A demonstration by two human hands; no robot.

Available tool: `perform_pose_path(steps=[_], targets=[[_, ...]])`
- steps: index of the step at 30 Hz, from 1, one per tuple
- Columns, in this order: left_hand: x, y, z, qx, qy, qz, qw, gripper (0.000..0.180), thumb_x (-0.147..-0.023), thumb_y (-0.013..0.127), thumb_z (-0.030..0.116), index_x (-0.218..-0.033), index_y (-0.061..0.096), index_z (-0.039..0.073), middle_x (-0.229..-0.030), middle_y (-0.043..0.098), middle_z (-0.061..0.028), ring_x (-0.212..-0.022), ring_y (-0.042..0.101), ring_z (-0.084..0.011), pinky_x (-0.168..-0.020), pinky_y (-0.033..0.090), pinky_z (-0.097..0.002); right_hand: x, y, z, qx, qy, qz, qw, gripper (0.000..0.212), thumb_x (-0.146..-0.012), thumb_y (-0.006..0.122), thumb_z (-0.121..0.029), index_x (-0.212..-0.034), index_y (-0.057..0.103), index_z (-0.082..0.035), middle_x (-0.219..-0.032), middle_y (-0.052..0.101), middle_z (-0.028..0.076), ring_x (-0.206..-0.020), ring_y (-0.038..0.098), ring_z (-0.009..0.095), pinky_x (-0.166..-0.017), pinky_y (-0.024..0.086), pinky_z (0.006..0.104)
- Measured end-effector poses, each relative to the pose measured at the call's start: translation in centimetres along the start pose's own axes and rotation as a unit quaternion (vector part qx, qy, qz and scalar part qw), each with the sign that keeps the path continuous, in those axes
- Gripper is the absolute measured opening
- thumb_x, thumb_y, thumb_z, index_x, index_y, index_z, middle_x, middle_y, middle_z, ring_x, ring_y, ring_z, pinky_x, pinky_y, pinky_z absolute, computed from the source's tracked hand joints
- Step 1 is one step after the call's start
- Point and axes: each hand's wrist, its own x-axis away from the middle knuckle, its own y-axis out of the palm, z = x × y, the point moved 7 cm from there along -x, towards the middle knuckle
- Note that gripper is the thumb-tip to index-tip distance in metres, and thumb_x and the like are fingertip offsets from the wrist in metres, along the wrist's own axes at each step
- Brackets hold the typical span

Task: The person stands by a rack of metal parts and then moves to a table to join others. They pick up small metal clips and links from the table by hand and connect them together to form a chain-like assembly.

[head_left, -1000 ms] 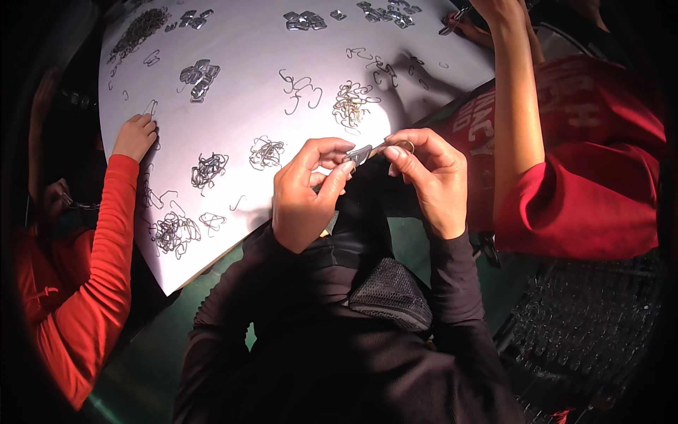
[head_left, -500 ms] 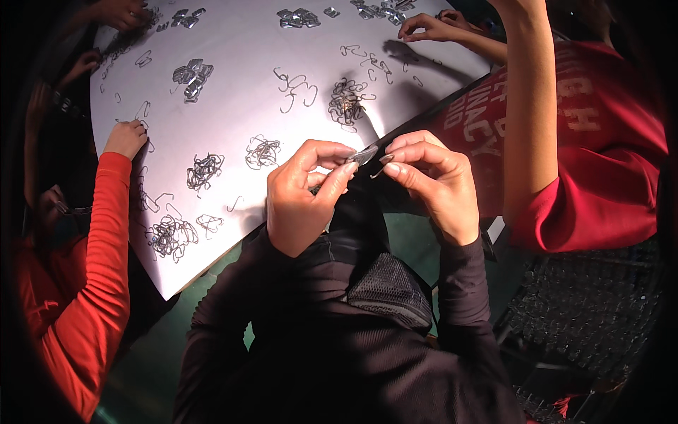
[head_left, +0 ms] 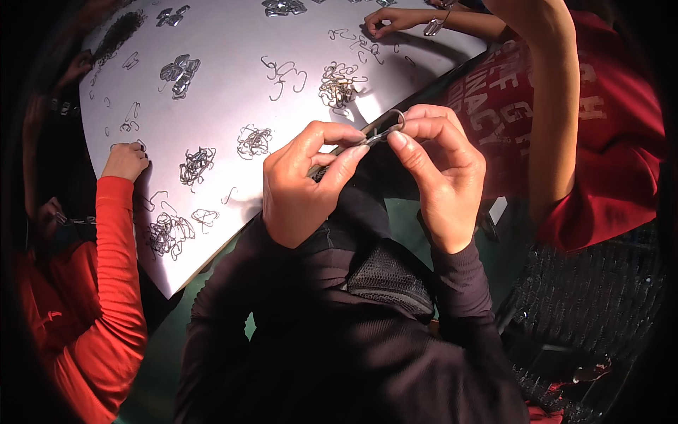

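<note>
In front of my body, above the table's near edge, both hands meet over small metal parts. My left hand (head_left: 307, 180) is closed, thumb and forefinger pinching a shiny flat silvery piece (head_left: 374, 137). A curved wire hook (head_left: 402, 119) is pinched between the thumb and fingers of my right hand (head_left: 448, 166), its bend showing above the thumb tip. Hook and silvery piece touch or overlap between the fingertips; whether they are linked I cannot tell. Beyond my hands lies a pile of wire hooks (head_left: 340, 86) on the white table (head_left: 226, 92).
More hook piles (head_left: 169, 234) and shiny flat pieces (head_left: 180, 74) lie across the table. At left, a co-worker's hand (head_left: 126, 162) in an orange-red sleeve rests near the edge. On the right, a person in a red shirt (head_left: 600, 169) stands close. Another hand (head_left: 385, 25) reaches over the far side.
My hands have come closer together, and the hook's bend now shows over the silvery piece. The far hand has moved left over the table. The view has shifted slightly.
</note>
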Motion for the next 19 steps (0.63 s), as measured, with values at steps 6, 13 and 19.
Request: perform_pose_path(steps=[6, 13, 19], targets=[[-4.4, -1.9, -2.6, -0.009, -0.005, -0.014, 1.000, 0.024, -0.090, 0.054, 0.011, -0.112, 0.055, 0.001, -0.103, 0.062, -0.0090, -0.093, 0.060, -0.0138, -0.068, 0.048, -0.0240, -2.4, -4.9, -7.5, -0.048, -0.016, 0.047, 0.998, 0.010, -0.082, 0.065, -0.003, -0.092, 0.063, -0.002, -0.093, 0.060, 0.006, -0.075, 0.057, 0.011, -0.068, 0.046, 0.0216], [-6.2, 8.1, -10.4, -0.304, 0.190, -0.183, 0.915, 0.012, -0.077, 0.059, 0.010, -0.086, 0.062, 0.002, -0.085, 0.061, -0.0130, -0.084, 0.058, -0.0307, -0.075, 0.047, -0.0386, -3.3, -16.6, -17.6, -0.031, -0.132, 0.047, 0.990, 0.021, -0.084, 0.062, -0.007, -0.103, 0.058, 0.000, -0.100, 0.059, 0.011, -0.083, 0.059, 0.017, -0.075, 0.047, 0.0252], [-7.0, 15.6, -22.5, -0.422, 0.271, -0.378, 0.778, 0.065, -0.066, 0.070, 0.011, -0.125, 0.043, 0.010, -0.139, 0.030, -0.0124, -0.134, 0.023, -0.0305, -0.104, 0.025, -0.0490, -1.6, -22.8, -28.4, 0.018, -0.247, -0.024, 0.968, 0.030, -0.086, 0.059, -0.011, -0.112, 0.054, 0.002, -0.106, 0.059, 0.015, -0.089, 0.060, 0.022, -0.080, 0.048, 0.0284]])
